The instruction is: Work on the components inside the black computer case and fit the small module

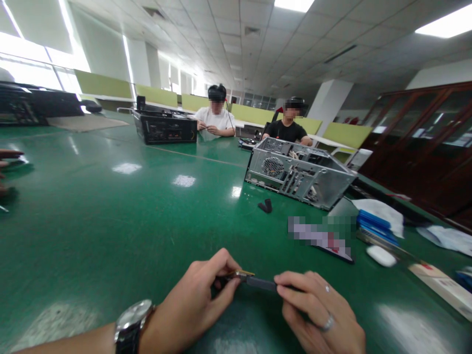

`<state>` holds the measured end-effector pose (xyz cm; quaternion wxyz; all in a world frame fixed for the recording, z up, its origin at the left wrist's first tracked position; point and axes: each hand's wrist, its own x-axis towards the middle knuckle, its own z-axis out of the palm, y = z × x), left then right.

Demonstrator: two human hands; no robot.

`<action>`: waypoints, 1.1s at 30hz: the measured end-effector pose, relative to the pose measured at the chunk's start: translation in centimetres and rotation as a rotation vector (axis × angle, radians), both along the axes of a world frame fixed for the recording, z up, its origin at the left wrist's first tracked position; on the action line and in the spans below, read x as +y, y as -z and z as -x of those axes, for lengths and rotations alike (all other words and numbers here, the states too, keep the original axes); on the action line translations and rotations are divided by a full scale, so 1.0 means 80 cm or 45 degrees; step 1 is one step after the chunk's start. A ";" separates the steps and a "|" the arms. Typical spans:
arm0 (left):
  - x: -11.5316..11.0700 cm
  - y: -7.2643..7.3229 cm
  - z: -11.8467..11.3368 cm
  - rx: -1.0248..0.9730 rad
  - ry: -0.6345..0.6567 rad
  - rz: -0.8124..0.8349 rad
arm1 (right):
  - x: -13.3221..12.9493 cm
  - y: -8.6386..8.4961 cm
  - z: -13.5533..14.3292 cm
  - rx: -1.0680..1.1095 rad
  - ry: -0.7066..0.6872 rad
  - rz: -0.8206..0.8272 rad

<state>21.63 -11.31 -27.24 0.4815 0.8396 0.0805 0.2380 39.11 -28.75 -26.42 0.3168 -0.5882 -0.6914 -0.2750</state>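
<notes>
My left hand (201,295), with a watch (134,317) on its wrist, pinches a small metallic part with a thin yellow edge (244,273). From the right, my right hand (320,309), wearing rings, grips the end of a dark flat bar (261,283). The bar's left end meets the small part between my hands; whether they are joined is too small to tell. Both are held just above the green table (147,236). My left fingers hide much of the small part.
An open metal computer case (298,172) stands ahead right, a black one (165,129) farther left. Nearer lie black pieces (265,205), a blurred flat object (320,239), blue items (376,226), a white case (381,256) and a box (442,290). Two people sit opposite; another person's fingers show at left.
</notes>
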 end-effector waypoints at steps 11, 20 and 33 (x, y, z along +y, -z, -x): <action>-0.003 -0.002 0.002 0.074 0.068 -0.151 | 0.002 -0.002 0.003 -0.085 -0.114 0.112; -0.003 -0.007 0.001 0.086 0.036 -0.192 | 0.004 0.001 0.004 0.078 -0.062 0.001; -0.003 -0.012 0.001 0.094 0.040 -0.172 | 0.003 -0.001 0.005 -0.016 0.047 -0.018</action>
